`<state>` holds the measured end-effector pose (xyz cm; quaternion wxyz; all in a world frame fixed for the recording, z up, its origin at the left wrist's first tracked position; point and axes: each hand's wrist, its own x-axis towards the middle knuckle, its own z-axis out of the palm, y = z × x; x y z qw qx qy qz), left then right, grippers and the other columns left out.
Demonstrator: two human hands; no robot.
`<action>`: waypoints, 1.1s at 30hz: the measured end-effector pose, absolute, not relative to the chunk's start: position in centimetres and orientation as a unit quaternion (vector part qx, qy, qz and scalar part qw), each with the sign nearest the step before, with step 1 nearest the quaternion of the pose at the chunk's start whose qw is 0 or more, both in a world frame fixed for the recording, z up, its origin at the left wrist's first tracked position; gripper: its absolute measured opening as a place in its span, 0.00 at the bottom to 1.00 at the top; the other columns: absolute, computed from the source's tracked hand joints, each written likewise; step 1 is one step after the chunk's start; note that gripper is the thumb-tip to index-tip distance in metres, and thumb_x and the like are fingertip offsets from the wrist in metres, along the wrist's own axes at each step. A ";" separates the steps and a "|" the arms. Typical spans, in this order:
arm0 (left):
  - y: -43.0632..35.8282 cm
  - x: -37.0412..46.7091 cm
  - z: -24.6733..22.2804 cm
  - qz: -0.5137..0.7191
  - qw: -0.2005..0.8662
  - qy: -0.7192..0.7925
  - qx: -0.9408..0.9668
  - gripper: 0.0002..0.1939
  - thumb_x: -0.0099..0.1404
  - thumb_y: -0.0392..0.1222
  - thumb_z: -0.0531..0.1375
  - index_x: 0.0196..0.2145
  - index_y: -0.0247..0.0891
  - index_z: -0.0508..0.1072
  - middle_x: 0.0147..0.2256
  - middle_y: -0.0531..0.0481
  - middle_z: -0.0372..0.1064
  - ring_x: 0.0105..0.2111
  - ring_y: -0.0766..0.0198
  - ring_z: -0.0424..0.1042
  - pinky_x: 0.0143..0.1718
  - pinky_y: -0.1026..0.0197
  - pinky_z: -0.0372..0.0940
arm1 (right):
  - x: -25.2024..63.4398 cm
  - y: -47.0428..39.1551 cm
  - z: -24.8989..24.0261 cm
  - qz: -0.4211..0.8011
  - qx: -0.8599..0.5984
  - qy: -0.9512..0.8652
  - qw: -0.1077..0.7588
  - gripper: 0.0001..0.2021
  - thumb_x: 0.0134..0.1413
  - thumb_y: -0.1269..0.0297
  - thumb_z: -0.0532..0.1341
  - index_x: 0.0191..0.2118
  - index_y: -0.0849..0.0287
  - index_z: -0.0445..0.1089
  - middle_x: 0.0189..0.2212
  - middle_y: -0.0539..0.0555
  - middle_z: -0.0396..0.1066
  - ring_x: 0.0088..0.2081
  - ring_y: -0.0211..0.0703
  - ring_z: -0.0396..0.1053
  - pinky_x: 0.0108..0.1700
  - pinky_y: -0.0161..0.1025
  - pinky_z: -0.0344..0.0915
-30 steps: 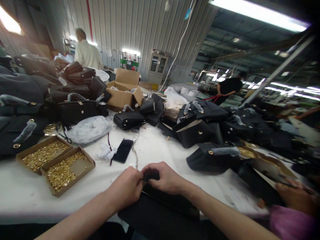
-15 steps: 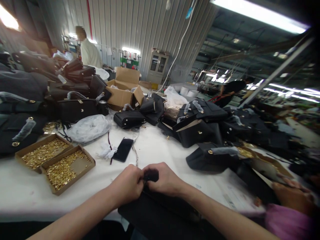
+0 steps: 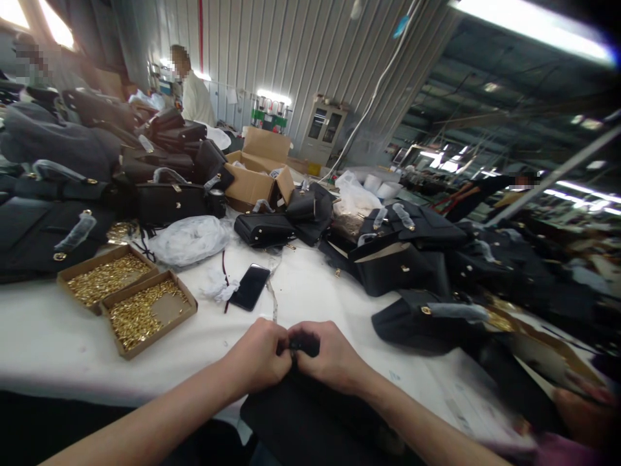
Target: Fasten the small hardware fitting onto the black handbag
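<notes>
A black handbag [image 3: 291, 414] lies below my hands at the front edge of the table, partly hidden by my arms. At its top edge my left hand [image 3: 264, 353] is closed, its thumb and fingers pinching the black material. Close beside it, my right hand [image 3: 327, 356] curls around a dark part of the same bag, thumb and fingers pressed together. The two hands nearly touch. Whether a small metal fitting sits between the fingertips is too hidden to tell. Just beyond, a black phone [image 3: 250, 287] rests on the white table [image 3: 310, 278].
Two cardboard trays [image 3: 150, 314] of small gold fittings stand at left. Black handbags [image 3: 169, 200] are piled left and more bags [image 3: 405, 268] right. A cardboard box [image 3: 250, 188] stands behind. A co-worker's hand [image 3: 582, 411] is at far right, on another bag.
The whole view has shifted, so the table's things appear further right. My hands keep nearly the same grip on the bag. A person at far left has come into view.
</notes>
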<state>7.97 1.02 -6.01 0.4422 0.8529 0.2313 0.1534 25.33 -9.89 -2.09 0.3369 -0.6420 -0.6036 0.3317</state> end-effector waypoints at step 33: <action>1.2 7.7 -5.1 0.109 0.518 0.255 0.809 0.12 0.55 0.38 0.62 0.36 0.37 0.83 0.28 0.51 0.76 0.28 0.60 0.73 0.29 0.61 0.59 | 25.6 -9.8 -1.7 0.311 -0.621 -0.652 0.303 0.29 0.52 0.76 0.64 0.60 0.51 0.69 0.38 0.46 0.80 0.39 0.43 0.76 0.44 0.37 0.68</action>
